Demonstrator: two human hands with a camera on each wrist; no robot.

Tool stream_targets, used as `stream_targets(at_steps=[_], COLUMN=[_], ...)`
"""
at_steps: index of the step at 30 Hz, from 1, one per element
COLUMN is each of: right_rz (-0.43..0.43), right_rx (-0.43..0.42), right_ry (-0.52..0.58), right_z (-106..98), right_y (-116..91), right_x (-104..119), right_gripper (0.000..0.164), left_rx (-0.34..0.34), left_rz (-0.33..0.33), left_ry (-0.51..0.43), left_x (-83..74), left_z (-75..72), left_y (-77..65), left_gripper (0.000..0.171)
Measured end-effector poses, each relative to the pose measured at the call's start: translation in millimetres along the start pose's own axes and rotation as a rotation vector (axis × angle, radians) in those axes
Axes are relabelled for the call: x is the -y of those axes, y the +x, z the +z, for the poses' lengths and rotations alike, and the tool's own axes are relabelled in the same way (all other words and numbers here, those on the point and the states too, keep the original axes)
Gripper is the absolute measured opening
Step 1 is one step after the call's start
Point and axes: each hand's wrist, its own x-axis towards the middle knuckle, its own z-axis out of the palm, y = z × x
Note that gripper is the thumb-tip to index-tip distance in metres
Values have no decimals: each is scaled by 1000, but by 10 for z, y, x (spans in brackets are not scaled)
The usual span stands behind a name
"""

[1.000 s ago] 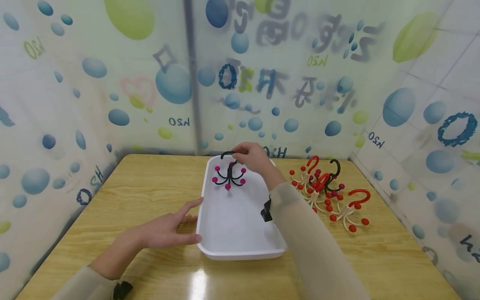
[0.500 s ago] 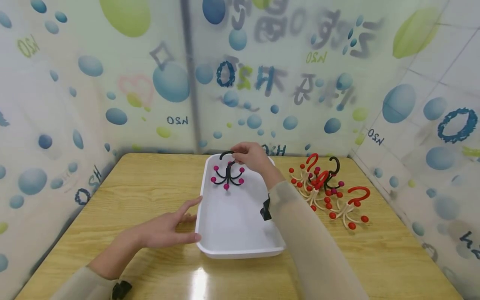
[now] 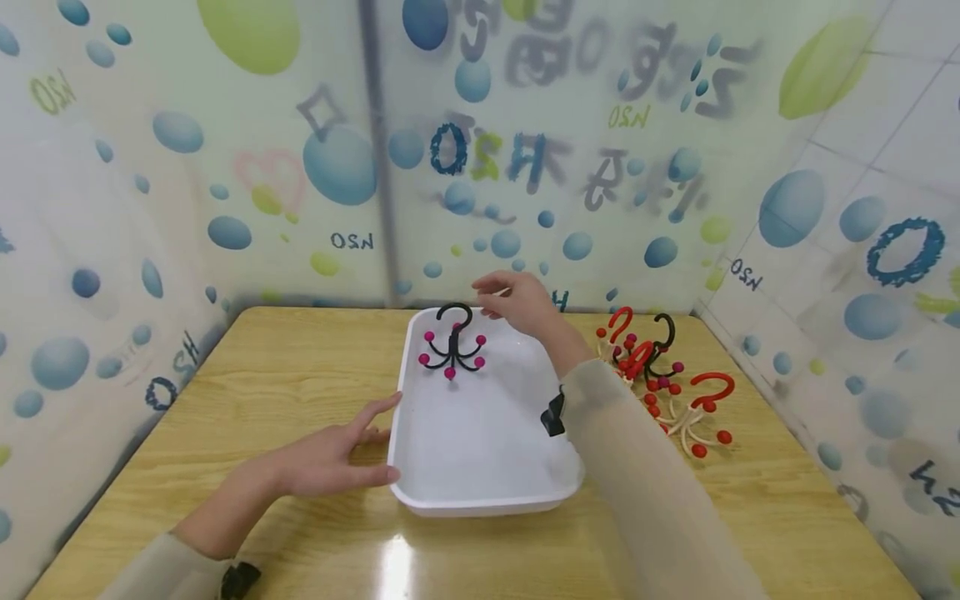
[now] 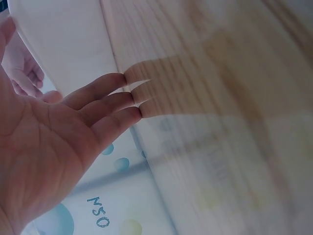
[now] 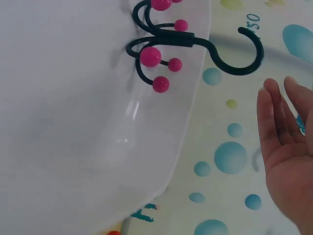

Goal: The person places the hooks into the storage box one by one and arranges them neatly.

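Note:
A black hanger (image 3: 453, 343) with a curved top hook and several pink-ball-tipped prongs stands at the far left of the white tray (image 3: 480, 450). In the right wrist view the same hanger (image 5: 181, 39) shows its hook reaching past the tray's rim. My right hand (image 3: 525, 307) is just right of that hook, apart from it, with fingers extended and nothing held. At the tray's left side, my left hand (image 3: 330, 462) touches the rim with thumb and forefinger spread. Its other fingertips reach down to the table in the left wrist view.
Right of the tray lies a cluster of hangers: several cream ones with red hooks and red balls, such as the nearest red-hooked hanger (image 3: 693, 417), and a black hanger (image 3: 663, 337). The wooden table (image 3: 300, 358) meets a patterned wall (image 3: 315, 225) behind.
My right hand has let go of the black hanger's hook and moved slightly right and up. The hanger stays in the tray. My left hand keeps its place at the rim.

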Motion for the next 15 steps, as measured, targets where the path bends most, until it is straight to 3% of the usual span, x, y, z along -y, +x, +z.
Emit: stream_targets(at_steps=[7, 15], right_rz=[-40, -43], right_rx=[-5, 19], right_ry=[-60, -164], right_z=[-450, -909], right_y=[-285, -744], right_x=[47, -118], right_gripper=[33, 32], left_rx=[0, 6], left_rz=[4, 14], left_ry=[4, 1], left_x=[5, 5], left_z=[-9, -4], left_y=[0, 3], left_gripper=[103, 102])
